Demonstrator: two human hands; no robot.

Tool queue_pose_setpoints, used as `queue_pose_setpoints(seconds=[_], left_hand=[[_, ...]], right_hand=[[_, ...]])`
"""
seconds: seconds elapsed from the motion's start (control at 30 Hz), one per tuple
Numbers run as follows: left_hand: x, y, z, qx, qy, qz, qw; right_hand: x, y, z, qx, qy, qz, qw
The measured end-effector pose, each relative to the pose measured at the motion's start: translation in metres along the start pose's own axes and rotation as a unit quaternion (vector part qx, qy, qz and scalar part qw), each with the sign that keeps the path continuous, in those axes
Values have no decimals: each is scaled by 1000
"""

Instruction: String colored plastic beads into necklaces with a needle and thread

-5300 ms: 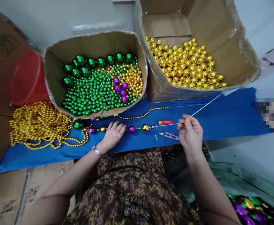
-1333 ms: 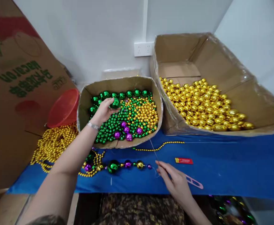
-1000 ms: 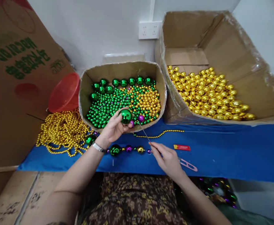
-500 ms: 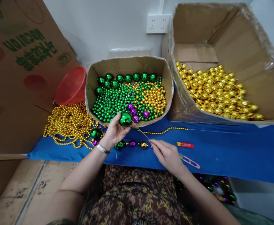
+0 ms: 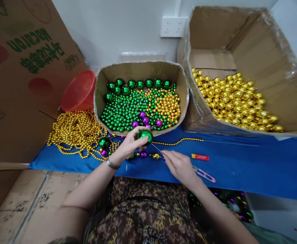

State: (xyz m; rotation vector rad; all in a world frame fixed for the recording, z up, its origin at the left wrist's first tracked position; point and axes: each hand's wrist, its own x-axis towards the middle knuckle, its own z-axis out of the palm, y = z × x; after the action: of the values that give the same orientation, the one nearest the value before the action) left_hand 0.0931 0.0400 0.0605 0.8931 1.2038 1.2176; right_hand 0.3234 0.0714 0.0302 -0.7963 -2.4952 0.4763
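My left hand [image 5: 132, 144] is closed around a large shiny green bead [image 5: 145, 136], just in front of the low cardboard box. A thin string [image 5: 156, 146] runs from that bead to my right hand [image 5: 180, 166], whose fingers pinch it. Beneath and between my hands lies a strand of purple, gold and green beads [image 5: 155, 155] on the blue cloth; part of it is hidden by my left hand. Another large green bead [image 5: 104, 142] and a purple bead [image 5: 104, 153] lie left of my wrist.
A low box [image 5: 97, 101] holds green, gold and purple beads. A taller box [image 5: 196, 108] holds gold beads. Gold bead chains [image 5: 74, 132] lie below a red basket [image 5: 77, 91]. A red lighter [image 5: 200, 157] and pink-handled snips [image 5: 205, 174] rest on the blue cloth [image 5: 240, 162].
My left hand has moved right with the green bead, closer to my right hand, shortening the visible string between them. My right hand has hardly moved.
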Motion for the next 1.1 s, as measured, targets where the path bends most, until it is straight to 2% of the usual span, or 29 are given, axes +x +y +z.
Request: queue_pose_setpoints(seconds=[0.13,0.37,0.57,0.63,0.77,0.8,0.87,0.93,1.0,1.1], left_hand=[[-3,-4,4,-55,-5,-21,998],[-3,0,6,-39,-4,-22,999],[-5,-4,12,-45,-9,-18,999],[-6,-6,13,-18,-26,-3,999],[-1,0,11,45,-100,28,994],[3,4,11,67,-96,43,992],[16,12,13,125,-48,84,987],[35,19,18,208,-2,132,969],[58,23,26,293,-10,168,941],[94,22,41,369,-53,172,912]], right_hand=[[-2,-3,5,80,11,18,997],[-9,0,13,-48,29,7,998],[-8,-4,14,0,43,15,999],[-8,-6,14,-1,52,16,999],[-10,-6,9,39,68,34,996],[-12,-5,8,43,72,43,996],[-16,-3,4,38,83,60,994],[-21,-1,1,33,99,73,992],[-27,0,-2,39,118,90,988],[-34,1,-8,50,129,124,983]])
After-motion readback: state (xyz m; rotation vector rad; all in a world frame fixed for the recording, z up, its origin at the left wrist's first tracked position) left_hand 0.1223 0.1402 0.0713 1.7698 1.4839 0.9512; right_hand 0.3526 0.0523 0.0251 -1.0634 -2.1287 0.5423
